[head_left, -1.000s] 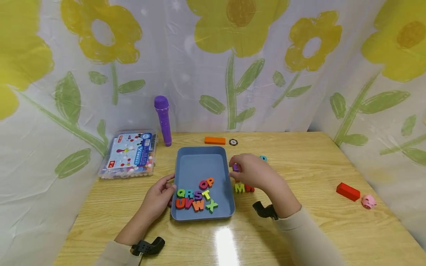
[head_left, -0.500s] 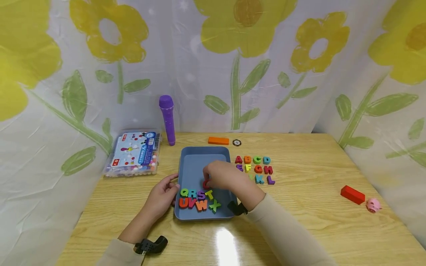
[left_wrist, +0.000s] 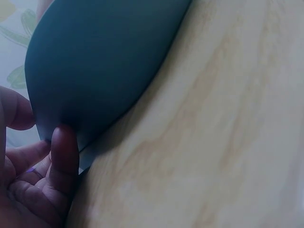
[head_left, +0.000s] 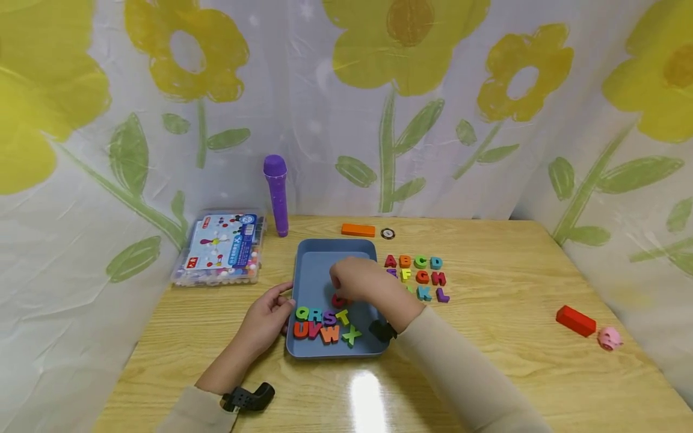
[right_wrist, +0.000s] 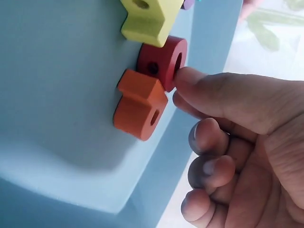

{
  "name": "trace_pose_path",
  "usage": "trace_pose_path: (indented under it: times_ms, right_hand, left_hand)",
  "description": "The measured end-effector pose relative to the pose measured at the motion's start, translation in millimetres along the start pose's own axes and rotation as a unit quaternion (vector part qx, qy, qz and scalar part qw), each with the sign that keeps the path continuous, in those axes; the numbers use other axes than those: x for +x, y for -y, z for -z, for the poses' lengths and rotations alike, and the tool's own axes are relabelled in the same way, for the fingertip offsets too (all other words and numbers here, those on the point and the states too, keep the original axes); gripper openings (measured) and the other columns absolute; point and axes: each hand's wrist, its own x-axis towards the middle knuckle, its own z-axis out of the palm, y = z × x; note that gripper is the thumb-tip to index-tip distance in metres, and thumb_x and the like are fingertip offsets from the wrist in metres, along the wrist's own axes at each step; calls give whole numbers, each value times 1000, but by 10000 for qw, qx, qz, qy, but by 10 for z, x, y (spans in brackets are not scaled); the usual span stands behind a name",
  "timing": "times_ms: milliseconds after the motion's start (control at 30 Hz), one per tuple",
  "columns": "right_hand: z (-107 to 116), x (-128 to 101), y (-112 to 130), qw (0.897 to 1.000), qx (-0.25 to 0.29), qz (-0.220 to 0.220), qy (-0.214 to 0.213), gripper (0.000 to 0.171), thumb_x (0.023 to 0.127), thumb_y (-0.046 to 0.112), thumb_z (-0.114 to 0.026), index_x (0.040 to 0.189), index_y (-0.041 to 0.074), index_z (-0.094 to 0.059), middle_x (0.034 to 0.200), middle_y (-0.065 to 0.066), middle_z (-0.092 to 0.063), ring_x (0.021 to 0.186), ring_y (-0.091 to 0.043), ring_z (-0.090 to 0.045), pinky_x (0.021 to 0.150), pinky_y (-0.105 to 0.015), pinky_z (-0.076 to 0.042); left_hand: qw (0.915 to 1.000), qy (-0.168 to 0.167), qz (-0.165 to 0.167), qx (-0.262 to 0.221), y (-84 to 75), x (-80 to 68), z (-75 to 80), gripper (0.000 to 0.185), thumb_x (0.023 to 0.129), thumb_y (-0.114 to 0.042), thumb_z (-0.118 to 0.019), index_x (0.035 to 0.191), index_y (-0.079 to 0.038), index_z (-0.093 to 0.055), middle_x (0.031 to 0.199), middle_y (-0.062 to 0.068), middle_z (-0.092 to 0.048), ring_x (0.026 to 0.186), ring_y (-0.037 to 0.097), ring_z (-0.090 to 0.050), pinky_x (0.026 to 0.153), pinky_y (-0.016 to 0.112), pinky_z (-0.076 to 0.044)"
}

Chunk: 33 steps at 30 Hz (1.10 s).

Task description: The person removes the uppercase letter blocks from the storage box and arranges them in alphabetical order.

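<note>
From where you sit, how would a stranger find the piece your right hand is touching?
Find the blue tray mid-table. Above its two rows of coloured letters, under the right hand, sits a red ring-shaped letter, beside an orange letter. It is the only round red one there, fingertip against its rim.

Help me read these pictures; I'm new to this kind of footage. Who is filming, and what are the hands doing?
A person wears three cameras: one on the head, one on each wrist. The head view shows a wooden table with a blue tray of coloured letters. The left hand grips the tray's edge, as the left wrist view shows close up. The right hand reaches into the tray; in the right wrist view its fingers touch a red letter O beside an orange letter P. More letters lie right of the tray.
</note>
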Motion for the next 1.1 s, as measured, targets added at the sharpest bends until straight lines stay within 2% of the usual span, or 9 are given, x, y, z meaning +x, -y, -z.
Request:
trace_pose_path:
  times_ms: [200, 433, 567, 700, 933, 1100]
  right_hand:
    - [-3, 59, -22, 10000, -54, 31, -28, 17, 105, 23, -75, 89, 19, -69, 82, 2, -64, 76, -17, -59, 68, -30, -49]
    - [16, 177, -55, 9996, -68, 201, -193, 11, 107, 24, -72, 97, 19, -74, 87, 3, -67, 79, -16, -61, 71, -30, -53]
    - [43, 168, -104, 9996, 231, 88, -149, 9, 105, 28, -75, 104, 19, -76, 95, 3, -70, 86, -18, -63, 74, -33, -55]
    - [48, 130, -128, 9989, 449, 94, 35, 18, 99, 32, -82, 106, 17, -77, 98, 2, -71, 89, -18, -63, 78, -34, -56]
    - [-33, 141, -123, 9992, 310, 234, 70, 20, 97, 32, -85, 105, 16, -77, 94, 3, -69, 87, -18, -62, 77, -33, -54]
    - [-74, 155, -113, 9994, 287, 200, 63, 21, 98, 33, -84, 110, 17, -76, 95, 3, -69, 86, -17, -62, 77, -33, -55]
  left_hand:
    - [10000, -29, -77, 7, -14, -22, 2, 51, 110, -16, -61, 159, -5, -53, 107, 17, -68, 70, 16, -60, 62, 29, -57]
    - [10000, -18, -52, 7, -1, -17, -5, 51, 111, -17, -60, 160, -5, -53, 106, 15, -67, 70, 15, -60, 61, 29, -57]
    - [9999, -18, -99, 20, -4, -17, -3, 51, 110, -16, -60, 159, -4, -53, 105, 16, -67, 69, 15, -60, 61, 28, -57]
    - [9998, -31, -156, 87, -19, -26, 13, 51, 110, -16, -60, 159, -5, -53, 104, 16, -67, 67, 16, -60, 61, 29, -57]
    - [9999, 13, -123, 86, -9, -10, 8, 51, 111, -16, -59, 160, -6, -52, 103, 15, -67, 68, 16, -60, 62, 29, -57]
    - [9999, 3, -69, 92, 7, 0, -14, 51, 111, -15, -59, 160, -7, -52, 102, 15, -66, 68, 16, -61, 62, 29, -58]
